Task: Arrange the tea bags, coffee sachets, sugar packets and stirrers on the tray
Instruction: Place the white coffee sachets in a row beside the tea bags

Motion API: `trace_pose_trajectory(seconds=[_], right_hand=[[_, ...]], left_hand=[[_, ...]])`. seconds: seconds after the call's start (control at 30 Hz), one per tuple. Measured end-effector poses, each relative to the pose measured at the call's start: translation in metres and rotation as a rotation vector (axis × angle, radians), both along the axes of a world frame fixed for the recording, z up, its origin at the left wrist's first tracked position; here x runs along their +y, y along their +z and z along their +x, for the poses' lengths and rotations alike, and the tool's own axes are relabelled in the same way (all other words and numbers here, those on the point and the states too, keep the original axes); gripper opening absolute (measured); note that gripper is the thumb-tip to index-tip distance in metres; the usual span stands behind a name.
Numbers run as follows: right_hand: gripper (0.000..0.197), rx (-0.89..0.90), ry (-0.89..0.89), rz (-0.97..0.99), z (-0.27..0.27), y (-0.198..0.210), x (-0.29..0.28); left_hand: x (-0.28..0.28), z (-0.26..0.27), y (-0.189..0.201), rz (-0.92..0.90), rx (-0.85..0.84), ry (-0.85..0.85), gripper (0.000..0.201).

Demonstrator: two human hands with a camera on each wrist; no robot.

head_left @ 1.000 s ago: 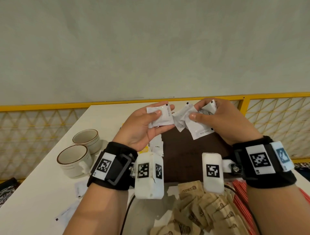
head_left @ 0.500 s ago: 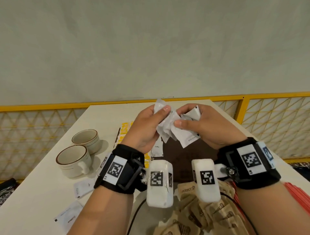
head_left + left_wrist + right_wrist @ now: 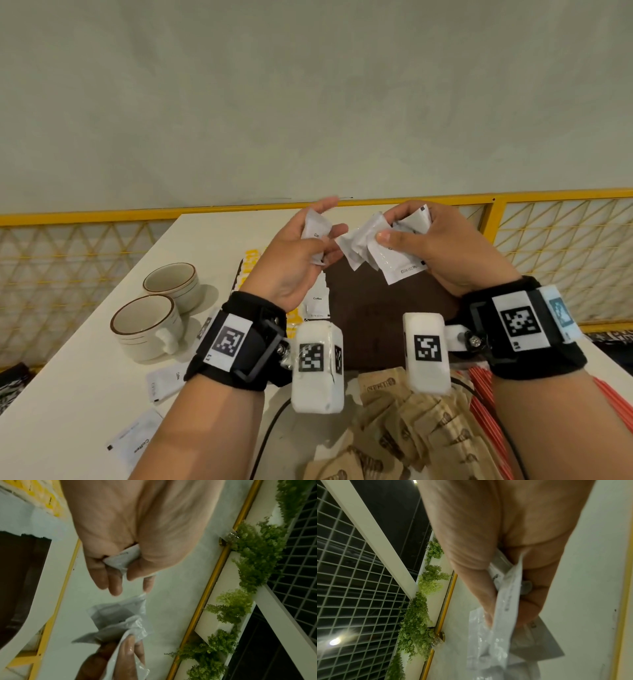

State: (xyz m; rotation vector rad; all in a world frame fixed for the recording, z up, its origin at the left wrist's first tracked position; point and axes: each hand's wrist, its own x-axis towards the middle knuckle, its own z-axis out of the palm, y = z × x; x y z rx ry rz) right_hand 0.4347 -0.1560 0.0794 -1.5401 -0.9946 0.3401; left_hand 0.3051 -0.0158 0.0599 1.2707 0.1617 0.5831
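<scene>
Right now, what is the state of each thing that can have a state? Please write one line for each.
Left hand: grips one white sachet.
Right hand: grips a fanned bunch of white sachets.
Two cups: upright, look empty.
Brown sugar packets: loose heap, unsorted.
Brown tray: one coffee sachet at its left edge.

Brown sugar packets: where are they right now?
In the head view the brown sugar packets lie heaped at bottom centre, below both raised hands, with the red stirrers along their right side.
</scene>
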Motion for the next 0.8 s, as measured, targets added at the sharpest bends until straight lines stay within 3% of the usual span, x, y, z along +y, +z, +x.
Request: trace_pose_trajectory(seconds=[0.1,0.23,0.37,0.5,0.7,0.8], right_hand=[[0.012,-0.005,-0.015,-0.007,0.002,0.0,-0.001],[0.012,-0.042,-0.049,-0.023,0.003,-0.003,0.001],[0.012,-0.074,-0.058,-0.039,0.002,-0.004,0.002],[0.01,-0.109,-0.031,-0.066,0.0,-0.004,0.002],[0.013,-0.082,0.015,-0.032,-0.003,-0.005,0.006],[0.011,-0.118,0.01,-0.032,-0.006,-0.007,0.009]], left_hand=[[0.003,-0.001,-0.001,-0.006,-0.027,0.076,0.053],[0.001,0.0,-0.001,0.02,0.04,0.113,0.023],[0.001,-0.001,-0.004,0.111,0.19,0.057,0.011],[0.001,0.001,-0.007,0.138,0.184,0.059,0.021],[0.003,-0.002,-0.009,0.409,0.179,-0.034,0.009],[0.004,-0.001,-0.011,0.492,0.196,0.037,0.017]])
